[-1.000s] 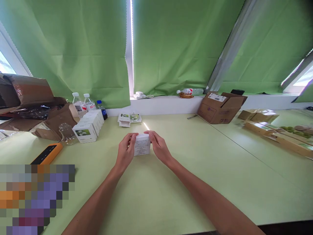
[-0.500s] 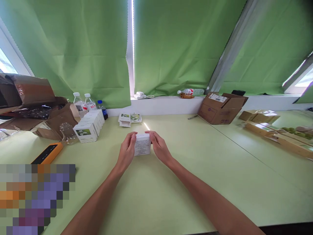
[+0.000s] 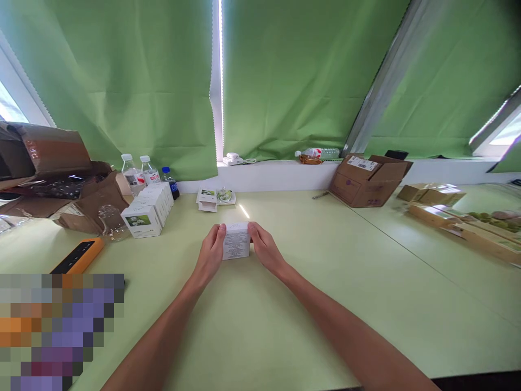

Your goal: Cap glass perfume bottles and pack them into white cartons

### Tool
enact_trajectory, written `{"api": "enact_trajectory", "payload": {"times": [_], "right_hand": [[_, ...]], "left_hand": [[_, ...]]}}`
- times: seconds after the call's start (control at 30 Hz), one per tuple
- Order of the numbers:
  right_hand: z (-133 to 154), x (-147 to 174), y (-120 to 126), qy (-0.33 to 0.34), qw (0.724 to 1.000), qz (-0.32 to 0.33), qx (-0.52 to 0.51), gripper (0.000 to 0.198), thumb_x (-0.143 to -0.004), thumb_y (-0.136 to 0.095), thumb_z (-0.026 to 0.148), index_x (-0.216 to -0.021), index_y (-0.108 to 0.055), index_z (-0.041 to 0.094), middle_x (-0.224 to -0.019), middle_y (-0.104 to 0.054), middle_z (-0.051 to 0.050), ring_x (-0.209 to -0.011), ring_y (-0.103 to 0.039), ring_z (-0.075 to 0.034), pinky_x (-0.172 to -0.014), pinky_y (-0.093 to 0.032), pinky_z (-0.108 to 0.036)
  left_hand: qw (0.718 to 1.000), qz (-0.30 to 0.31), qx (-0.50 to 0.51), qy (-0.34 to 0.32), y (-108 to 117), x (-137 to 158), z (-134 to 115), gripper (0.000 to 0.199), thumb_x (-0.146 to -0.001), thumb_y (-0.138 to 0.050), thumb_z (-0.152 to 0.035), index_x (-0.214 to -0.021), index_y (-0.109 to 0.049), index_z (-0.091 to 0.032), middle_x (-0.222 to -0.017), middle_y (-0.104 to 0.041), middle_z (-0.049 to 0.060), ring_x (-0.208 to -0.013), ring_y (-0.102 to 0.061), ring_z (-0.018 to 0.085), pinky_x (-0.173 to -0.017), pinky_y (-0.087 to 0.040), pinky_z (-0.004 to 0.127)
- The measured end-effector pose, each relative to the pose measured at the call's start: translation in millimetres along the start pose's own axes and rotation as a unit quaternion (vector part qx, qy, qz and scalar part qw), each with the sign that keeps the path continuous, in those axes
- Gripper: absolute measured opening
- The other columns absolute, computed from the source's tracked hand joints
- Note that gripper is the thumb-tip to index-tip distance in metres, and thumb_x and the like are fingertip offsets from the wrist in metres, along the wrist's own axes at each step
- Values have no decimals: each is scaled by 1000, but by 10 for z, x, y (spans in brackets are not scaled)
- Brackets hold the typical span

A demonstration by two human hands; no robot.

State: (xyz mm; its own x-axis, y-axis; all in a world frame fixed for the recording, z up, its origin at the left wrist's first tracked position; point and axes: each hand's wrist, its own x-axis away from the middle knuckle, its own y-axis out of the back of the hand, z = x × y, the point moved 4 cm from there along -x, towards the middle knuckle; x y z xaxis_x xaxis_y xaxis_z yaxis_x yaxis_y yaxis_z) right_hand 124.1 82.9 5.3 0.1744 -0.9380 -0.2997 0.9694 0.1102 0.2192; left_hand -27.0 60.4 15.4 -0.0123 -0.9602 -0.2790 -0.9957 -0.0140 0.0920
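Observation:
A small white carton (image 3: 236, 242) stands upright on the pale green table, its face of fine printed text turned toward me. My left hand (image 3: 211, 245) grips its left side, thumb at the near upper edge. On the opposite side my right hand (image 3: 264, 247) holds it, thumb near the top right corner. The fingers behind the carton are mostly hidden. Just beyond lie an open white carton (image 3: 207, 200) and, beside it, a white tray with a clear-wrapped item (image 3: 226, 196).
A row of white cartons (image 3: 142, 221) stands at left, near bottles (image 3: 132, 175), a clear plastic container (image 3: 113, 222) and an orange-black case (image 3: 79, 255). Brown cardboard boxes stand at far left (image 3: 91, 198) and back right (image 3: 358, 182). Long trays (image 3: 484, 236) lie far right.
My right fingers have come down slightly from the carton's top edge, and the thumb now rests at its upper right corner. The carton stays in nearly the same place.

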Motion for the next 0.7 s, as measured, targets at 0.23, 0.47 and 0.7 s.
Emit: {"api": "enact_trajectory", "payload": {"times": [0.23, 0.47, 0.7], "right_hand": [[4, -8, 1, -3, 1000, 4, 20, 48, -93, -28, 57, -97, -59, 21, -79, -60, -2, -71, -53, -17, -62, -43, -27], [24, 1, 4, 7, 1000, -5, 28, 43, -93, -30, 54, -93, -57, 21, -76, -56, 0, -69, -50, -15, -62, -41, -26], [49, 2, 5, 4, 1000, -2, 29, 39, -93, -31, 52, -84, -54, 21, -71, -53, 1, -64, -46, -14, -59, -39, -25]], "left_hand": [[1000, 3, -7, 2, -3, -7, 6, 37, -91, -36, -54, -80, -47, -20, -76, -47, -2, -72, -45, 14, -62, -35, 23], [1000, -1, -23, -1, 11, -24, 31, 38, -91, -37, -54, -77, -46, -20, -73, -45, -2, -69, -43, 12, -61, -34, 22], [999, -10, -33, -1, 20, -29, 39, 39, -90, -39, -54, -73, -44, -19, -71, -44, -3, -67, -42, 12, -58, -33, 22]]}}
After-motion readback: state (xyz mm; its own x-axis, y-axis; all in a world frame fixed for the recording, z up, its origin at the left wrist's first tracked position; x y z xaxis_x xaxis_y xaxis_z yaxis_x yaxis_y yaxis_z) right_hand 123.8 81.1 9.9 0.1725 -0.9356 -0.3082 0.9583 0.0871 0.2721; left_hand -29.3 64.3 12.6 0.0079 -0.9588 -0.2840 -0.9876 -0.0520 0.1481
